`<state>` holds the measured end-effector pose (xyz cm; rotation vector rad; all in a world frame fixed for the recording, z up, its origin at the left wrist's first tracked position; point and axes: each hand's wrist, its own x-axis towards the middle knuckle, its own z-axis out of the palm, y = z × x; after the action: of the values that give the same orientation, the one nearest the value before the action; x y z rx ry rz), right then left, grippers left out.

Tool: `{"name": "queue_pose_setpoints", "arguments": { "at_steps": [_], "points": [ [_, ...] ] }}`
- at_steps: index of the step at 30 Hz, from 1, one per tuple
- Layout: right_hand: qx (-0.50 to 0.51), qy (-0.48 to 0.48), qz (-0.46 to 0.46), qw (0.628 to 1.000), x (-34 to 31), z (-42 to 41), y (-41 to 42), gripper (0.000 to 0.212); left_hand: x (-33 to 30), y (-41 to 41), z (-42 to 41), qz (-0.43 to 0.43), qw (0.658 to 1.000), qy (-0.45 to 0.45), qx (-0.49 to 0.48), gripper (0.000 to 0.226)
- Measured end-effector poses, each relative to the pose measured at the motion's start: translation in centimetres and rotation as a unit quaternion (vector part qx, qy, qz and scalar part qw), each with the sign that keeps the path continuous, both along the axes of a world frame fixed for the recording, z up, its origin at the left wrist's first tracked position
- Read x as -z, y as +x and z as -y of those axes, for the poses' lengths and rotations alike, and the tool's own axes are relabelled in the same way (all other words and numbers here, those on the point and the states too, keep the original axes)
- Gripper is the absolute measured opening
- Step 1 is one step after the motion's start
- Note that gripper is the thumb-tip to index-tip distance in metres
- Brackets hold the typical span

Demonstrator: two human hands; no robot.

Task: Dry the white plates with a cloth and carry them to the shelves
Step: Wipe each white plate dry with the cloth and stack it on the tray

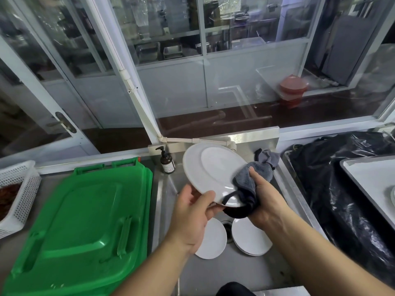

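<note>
A white plate (pixel 211 169) is tilted above the steel sink (pixel 233 268). My left hand (pixel 192 212) grips its lower rim, thumb on the upper face. My right hand (pixel 265 199) holds a grey cloth (pixel 248 180) bunched against the plate's right edge, a dark end hanging below. Down in the sink lie one white plate (pixel 213 240) on the left and a small stack of white plates (pixel 250 238) on the right, either side of the drain (pixel 228 228).
A green bin lid (pixel 85 227) fills the counter on the left, beside a white mesh basket (pixel 19 193). A brown pump bottle (pixel 167 162) stands at the sink's back corner. A black plastic bag (pixel 342 199) and a steel tray (pixel 372 178) lie right. Glass partitions rise behind.
</note>
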<state>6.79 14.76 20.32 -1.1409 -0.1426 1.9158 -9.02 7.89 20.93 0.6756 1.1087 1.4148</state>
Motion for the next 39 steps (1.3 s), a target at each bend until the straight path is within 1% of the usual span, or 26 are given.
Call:
{"name": "queue_pose_setpoints", "arguments": {
  "at_steps": [2, 4, 6, 7, 10, 11, 14, 17, 19, 22, 27, 31, 32, 35, 37, 39],
  "points": [
    [-0.024, 0.010, -0.001, 1.000, -0.1, 0.0, 0.8, 0.049, -0.8, -1.2, -0.6, 0.035, 0.999, -0.019, 0.003, 0.028],
    [-0.052, 0.015, -0.001, 0.999, 0.1, 0.0, 1.5, 0.046, -1.6, -2.7, -1.4, 0.048, 0.998, -0.041, -0.004, 0.026],
    [-0.070, 0.015, 0.009, 0.997, 0.2, 0.0, 2.0, 0.046, -2.2, -4.0, -2.1, 0.027, 0.997, -0.068, 0.005, 0.020],
    [-0.072, 0.014, 0.013, 0.997, 0.3, -0.1, 2.0, 0.046, -2.3, -4.4, -2.2, 0.018, 0.997, -0.074, 0.014, 0.021],
    [-0.048, 0.005, 0.030, 0.998, 0.7, -0.3, 1.7, 0.046, -2.4, -4.4, -1.8, 0.052, 0.996, -0.072, 0.011, 0.036],
    [-0.034, 0.002, 0.040, 0.999, 0.9, -0.3, 1.4, 0.047, -2.3, -4.0, -1.7, 0.061, 0.996, -0.064, 0.005, 0.037],
    [0.014, -0.009, 0.063, 0.998, 1.4, -0.3, 0.0, 0.049, -1.5, -1.2, -1.1, 0.053, 0.997, -0.047, -0.035, 0.020],
    [0.049, -0.028, 0.067, 0.996, 1.8, 0.2, -1.6, 0.052, -0.1, 1.9, -0.6, 0.001, 0.994, -0.056, -0.091, 0.024],
    [0.048, -0.032, 0.061, 0.996, 2.1, 0.4, -1.7, 0.053, 0.2, 2.6, -0.2, -0.001, 0.992, -0.068, -0.105, 0.023],
    [0.017, -0.019, 0.058, 0.998, 2.3, 0.2, -0.4, 0.052, 0.4, 1.5, -0.1, 0.031, 0.993, -0.082, -0.084, 0.024],
    [-0.026, 0.000, 0.078, 0.997, 1.9, -0.6, 1.5, 0.047, -0.2, -1.6, -0.7, 0.112, 0.988, -0.102, -0.013, 0.029],
    [-0.037, 0.016, 0.141, 0.989, 1.7, -0.8, 2.1, 0.047, -0.4, -2.1, -0.8, 0.104, 0.989, -0.098, 0.036, 0.042],
    [-0.032, 0.019, 0.168, 0.985, 1.6, -0.9, 2.1, 0.047, -0.3, -1.9, -0.8, 0.104, 0.990, -0.091, 0.038, 0.041],
    [-0.021, 0.031, 0.241, 0.970, 1.3, -0.6, 1.2, 0.047, 0.3, -0.7, -0.7, 0.114, 0.990, -0.073, 0.023, 0.029],
    [-0.037, 0.051, 0.293, 0.954, 1.4, 0.1, 0.0, 0.052, 0.5, 0.1, -0.8, 0.098, 0.993, -0.063, 0.014, 0.026],
    [-0.062, 0.099, 0.370, 0.922, 1.7, 1.1, -1.2, 0.058, 0.5, 0.7, -1.1, 0.060, 0.997, -0.055, 0.006, 0.026]
  ]
}}
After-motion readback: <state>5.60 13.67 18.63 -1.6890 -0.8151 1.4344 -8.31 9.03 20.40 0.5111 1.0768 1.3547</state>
